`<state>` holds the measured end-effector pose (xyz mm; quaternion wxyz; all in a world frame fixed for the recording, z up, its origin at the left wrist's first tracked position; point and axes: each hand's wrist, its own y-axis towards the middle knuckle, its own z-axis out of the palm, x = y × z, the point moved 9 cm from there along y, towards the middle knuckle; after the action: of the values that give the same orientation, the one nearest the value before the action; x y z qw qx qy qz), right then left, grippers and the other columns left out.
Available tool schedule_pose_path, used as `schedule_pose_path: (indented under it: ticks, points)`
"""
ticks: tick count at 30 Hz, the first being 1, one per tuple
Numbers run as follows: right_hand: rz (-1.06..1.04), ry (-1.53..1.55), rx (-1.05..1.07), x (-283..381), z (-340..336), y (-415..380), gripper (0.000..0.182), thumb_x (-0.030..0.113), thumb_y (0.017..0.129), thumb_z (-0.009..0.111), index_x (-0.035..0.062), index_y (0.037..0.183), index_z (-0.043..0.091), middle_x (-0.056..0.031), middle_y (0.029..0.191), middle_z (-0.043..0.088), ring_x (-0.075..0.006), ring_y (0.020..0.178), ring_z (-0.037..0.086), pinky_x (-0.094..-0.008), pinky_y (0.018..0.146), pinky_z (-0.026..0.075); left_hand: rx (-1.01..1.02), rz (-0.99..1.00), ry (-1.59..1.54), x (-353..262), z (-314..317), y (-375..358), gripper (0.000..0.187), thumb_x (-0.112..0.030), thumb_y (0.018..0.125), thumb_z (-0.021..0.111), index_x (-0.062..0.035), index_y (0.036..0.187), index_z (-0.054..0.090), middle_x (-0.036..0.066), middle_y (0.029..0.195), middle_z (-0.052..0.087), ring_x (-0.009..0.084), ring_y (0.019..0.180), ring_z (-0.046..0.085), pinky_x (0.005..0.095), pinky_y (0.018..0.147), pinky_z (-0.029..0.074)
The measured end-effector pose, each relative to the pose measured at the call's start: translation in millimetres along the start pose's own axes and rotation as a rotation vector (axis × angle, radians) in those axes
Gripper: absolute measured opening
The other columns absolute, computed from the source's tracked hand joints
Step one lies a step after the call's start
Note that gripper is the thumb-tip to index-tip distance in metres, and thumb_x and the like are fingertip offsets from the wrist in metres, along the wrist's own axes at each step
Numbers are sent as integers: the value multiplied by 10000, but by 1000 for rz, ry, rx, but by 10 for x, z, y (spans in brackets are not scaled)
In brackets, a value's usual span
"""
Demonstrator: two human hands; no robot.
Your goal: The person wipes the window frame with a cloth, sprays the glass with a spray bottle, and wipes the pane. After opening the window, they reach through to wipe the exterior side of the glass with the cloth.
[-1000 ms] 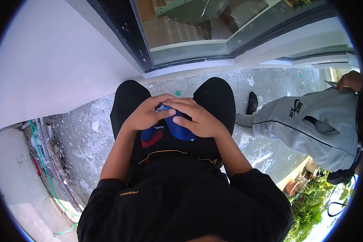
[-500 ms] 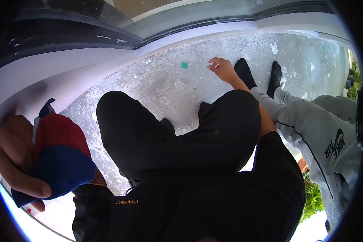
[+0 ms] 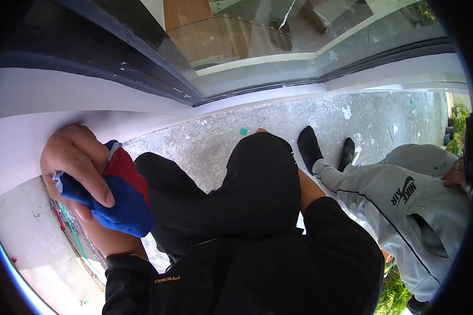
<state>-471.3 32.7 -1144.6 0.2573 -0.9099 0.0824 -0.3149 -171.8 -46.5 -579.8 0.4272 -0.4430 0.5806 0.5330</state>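
My left hand [image 3: 76, 160] is closed on a bunched blue and red cloth [image 3: 122, 202] and presses it against the white wall [image 3: 31, 131] at the left. My black-trousered knees [image 3: 257, 178] are drawn up in front of me. My right forearm [image 3: 310, 191] runs down behind the right knee. Of my right hand, only a fingertip [image 3: 259, 130] peeks over the knee near the rough concrete floor [image 3: 220, 131]; the rest is hidden.
Another person in grey Nike Air trousers [image 3: 404, 194] and black socks [image 3: 309, 147] sits at the right, one hand [image 3: 454, 176] on the thigh. A dark-framed glass window [image 3: 278, 37] rises ahead. Cables [image 3: 68, 231] run below the wall. A small green scrap [image 3: 243, 132] lies on the floor.
My left hand carried the cloth from my lap out to the left and up onto the wall. My right hand let go, reached to the floor, and is now hidden behind my knee.
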Motion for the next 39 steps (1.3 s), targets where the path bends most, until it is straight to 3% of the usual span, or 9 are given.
schedule_pose_path:
  ticks: [1,3,5,10,13,15,21,28,39]
  points:
    - [25,178,-96,44,-303,-76,164,223,991,609,62,998,584,-110,1024,682,-208,861,663,-334,767,543,-3,-11,13,-4,-20,-3,423,-260,779,897,-36,1101,737,57,694,601,92,503,608,181,449,442]
    - [-63,613,-381,206,-1081,-344,126,136,1012,545,39,931,556,-125,869,707,-141,694,642,-278,652,528,-151,28,22,-7,-71,-30,403,-330,770,891,-23,997,761,40,656,575,81,451,504,216,404,318]
    - [-86,912,-466,387,-1681,-549,138,123,1042,509,25,949,540,-91,842,689,-101,638,592,-262,610,503,-316,-10,36,42,-125,-175,403,-393,753,893,-43,905,764,25,631,558,73,428,432,239,390,258]
    - [-148,1124,-530,538,-2353,-983,170,185,1044,570,15,1034,573,-81,883,681,-92,692,565,-251,662,491,-356,-39,25,193,-275,-544,444,-508,745,879,-92,806,737,-19,591,498,67,427,356,275,396,196]
    - [-170,1263,-582,449,-2324,-1068,197,210,1032,600,14,1035,578,-85,893,690,-92,705,578,-254,661,497,-452,-39,-37,307,-276,-818,418,-453,749,896,-88,852,720,-25,632,488,70,480,386,264,435,243]
    - [-145,1304,-612,407,-2272,-1106,182,197,1029,600,17,1043,577,-90,897,696,-98,719,591,-263,673,513,-362,-48,-137,353,-235,-784,380,-408,770,891,-83,844,709,-25,658,496,80,514,418,256,456,275]
    - [-86,1446,-670,329,-2168,-1186,182,172,1030,569,-9,1048,577,-120,901,716,-117,713,620,-271,648,526,-409,-70,-107,325,-236,-873,364,-390,779,885,-84,840,698,-13,681,496,84,526,418,259,463,282]
    - [-9,1232,-351,383,-2010,-1416,243,308,1071,512,74,1103,569,-109,1072,733,-150,925,673,-298,808,523,-435,-129,32,288,-250,-891,412,-486,803,835,-104,825,681,-24,625,440,97,486,365,273,447,238]
    - [156,1194,-240,-305,-1277,-1876,247,304,1082,464,79,1071,565,-84,1100,737,-152,959,673,-314,847,501,-435,-253,-134,277,-223,-938,325,-324,788,877,-65,825,684,4,650,518,102,521,458,261,468,317]
